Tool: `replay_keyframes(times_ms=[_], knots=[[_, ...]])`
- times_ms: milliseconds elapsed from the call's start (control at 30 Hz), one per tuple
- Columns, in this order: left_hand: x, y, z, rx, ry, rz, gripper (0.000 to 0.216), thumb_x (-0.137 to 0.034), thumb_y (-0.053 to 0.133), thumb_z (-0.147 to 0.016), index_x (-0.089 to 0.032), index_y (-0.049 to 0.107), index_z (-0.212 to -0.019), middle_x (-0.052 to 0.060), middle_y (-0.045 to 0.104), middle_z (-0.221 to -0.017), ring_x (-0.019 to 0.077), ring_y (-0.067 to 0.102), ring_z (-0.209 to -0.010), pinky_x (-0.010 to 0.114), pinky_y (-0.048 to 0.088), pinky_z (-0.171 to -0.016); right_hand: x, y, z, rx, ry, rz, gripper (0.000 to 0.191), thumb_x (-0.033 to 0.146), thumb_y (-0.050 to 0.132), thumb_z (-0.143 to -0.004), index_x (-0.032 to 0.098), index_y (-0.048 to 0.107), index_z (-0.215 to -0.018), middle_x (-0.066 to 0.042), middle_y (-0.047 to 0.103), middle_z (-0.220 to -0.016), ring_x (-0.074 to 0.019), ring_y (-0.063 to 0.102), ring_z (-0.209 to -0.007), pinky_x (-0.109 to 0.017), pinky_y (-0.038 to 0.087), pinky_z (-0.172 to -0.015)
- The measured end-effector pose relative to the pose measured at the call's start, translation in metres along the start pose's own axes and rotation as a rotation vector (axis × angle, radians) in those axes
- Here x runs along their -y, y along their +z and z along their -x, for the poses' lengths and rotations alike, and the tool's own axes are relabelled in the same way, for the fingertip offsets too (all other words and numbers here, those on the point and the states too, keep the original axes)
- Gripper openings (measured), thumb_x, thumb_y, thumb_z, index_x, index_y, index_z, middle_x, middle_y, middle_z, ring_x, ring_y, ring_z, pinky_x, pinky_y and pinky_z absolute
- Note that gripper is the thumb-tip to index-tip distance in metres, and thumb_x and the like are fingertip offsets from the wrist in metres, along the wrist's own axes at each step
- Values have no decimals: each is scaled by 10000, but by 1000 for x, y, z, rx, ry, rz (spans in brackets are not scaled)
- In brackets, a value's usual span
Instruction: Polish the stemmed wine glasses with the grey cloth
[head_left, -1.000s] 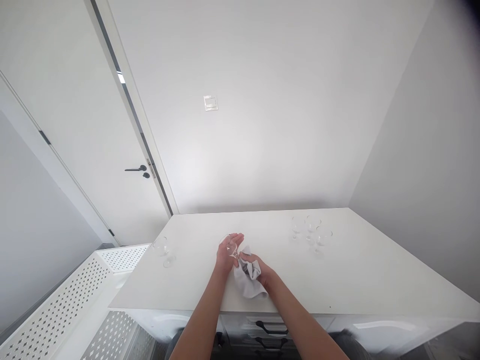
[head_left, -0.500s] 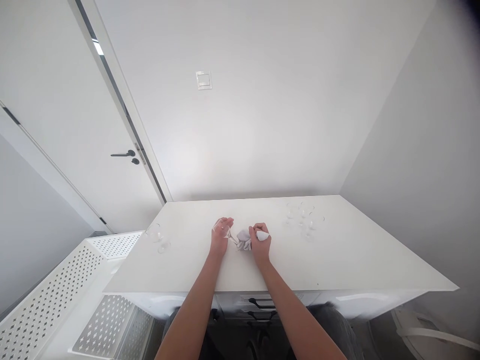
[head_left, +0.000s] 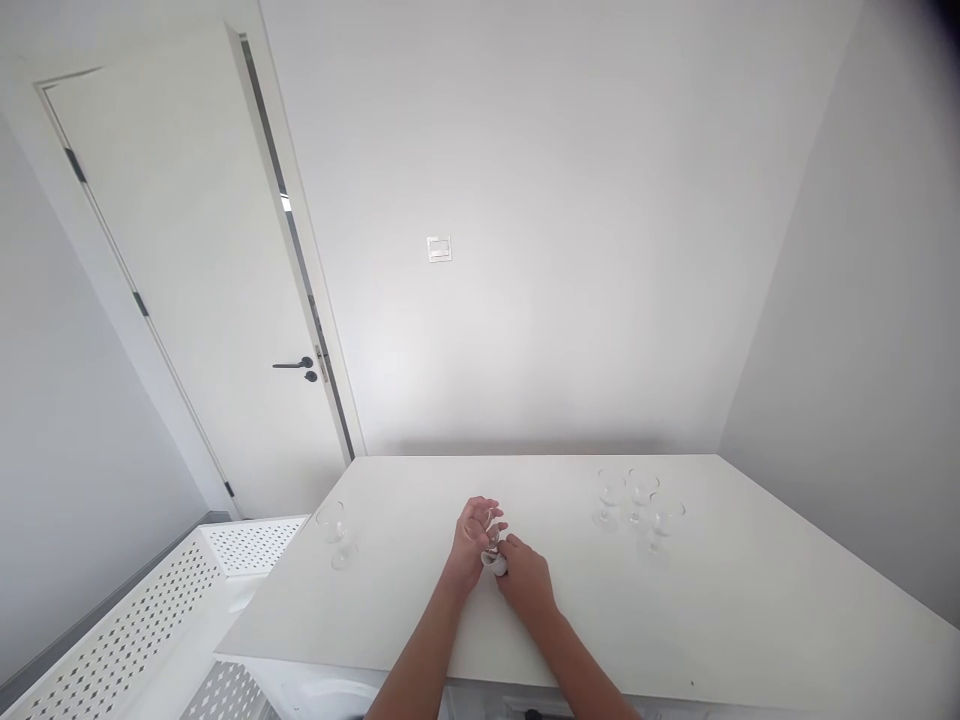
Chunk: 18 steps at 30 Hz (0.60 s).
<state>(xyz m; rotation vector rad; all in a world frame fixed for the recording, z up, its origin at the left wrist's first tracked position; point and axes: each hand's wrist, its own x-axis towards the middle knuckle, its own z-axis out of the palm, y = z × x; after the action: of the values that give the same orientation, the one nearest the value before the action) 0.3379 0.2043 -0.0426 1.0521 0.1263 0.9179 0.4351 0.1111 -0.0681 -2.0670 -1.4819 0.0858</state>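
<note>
My left hand [head_left: 472,540] is closed around the bowl of a clear stemmed glass [head_left: 480,523], which is tilted above the white tabletop. Just to its right, my right hand [head_left: 525,572] pinches a crumpled pale cloth [head_left: 494,563] around the lower end of that glass. The two hands almost touch, and most of the cloth and the foot of the glass are hidden by the fingers.
One clear stemmed glass [head_left: 337,535] stands near the left edge of the white cabinet top [head_left: 360,610]. Three similar glasses [head_left: 636,498] stand together to the right. A white perforated unit [head_left: 127,620] is beside the cabinet at left, and a wall rises behind.
My right hand has moved in against my left, and the cloth now shows less, gathered at the glass's lower end. The head view has tilted upward, so everything sits lower in it.
</note>
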Motion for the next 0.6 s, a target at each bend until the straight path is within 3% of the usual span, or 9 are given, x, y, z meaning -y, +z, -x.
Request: replay_keyframes(times_ms=[100, 200, 300, 333, 433, 600], knots=[[2, -2, -3, 12, 14, 69, 774, -634, 899, -611, -316, 642, -1269, 133, 472, -1563, 363, 422, -1450, 555, 366, -1192, -3, 0, -2, -19, 33, -13, 216, 54, 520, -783, 211, 667, -803, -27, 665, -849, -145, 568, -695, -273, 247, -596], [3, -14, -10, -147, 45, 184, 710, -784, 741, -705, -322, 654, -1236, 95, 445, -1597, 323, 414, -1467, 516, 401, -1156, -9, -5, -2, -31, 117, -17, 193, 61, 534, -775, 205, 661, -794, -32, 677, -855, -158, 575, -736, -270, 253, -616], [4, -29, -13, -423, 15, 271, 538, -789, 645, -795, -282, 672, -973, 78, 650, -1287, 252, 611, -1191, 420, 500, -970, -18, -17, 7, -20, 186, 34, 189, 84, 534, -812, 204, 679, -801, -50, 689, -871, -166, 575, -746, -282, 246, -620], [4, -34, -14, -441, 5, 301, 513, -768, 636, -817, -265, 655, -911, 68, 677, -1146, 222, 645, -1047, 387, 508, -904, -22, -22, 11, -21, 204, 53, 193, 88, 533, -821, 205, 686, -810, -58, 693, -875, -172, 576, -749, -287, 246, -619], [8, -41, -16, -407, 52, 347, 423, -666, 650, -867, -243, 631, -876, 32, 646, -911, 153, 607, -771, 323, 489, -777, -40, -39, 24, -51, 272, 79, 177, 128, 546, -857, 208, 703, -847, -73, 700, -849, -189, 578, -735, -299, 256, -612], [10, -35, -20, -359, -4, 349, 306, -535, 686, -889, -236, 620, -880, 19, 617, -874, 132, 571, -718, 296, 460, -713, -82, -72, 45, -89, 426, 74, 144, 203, 589, -885, 216, 733, -884, -81, 742, -900, -221, 646, -795, -299, 315, -641]])
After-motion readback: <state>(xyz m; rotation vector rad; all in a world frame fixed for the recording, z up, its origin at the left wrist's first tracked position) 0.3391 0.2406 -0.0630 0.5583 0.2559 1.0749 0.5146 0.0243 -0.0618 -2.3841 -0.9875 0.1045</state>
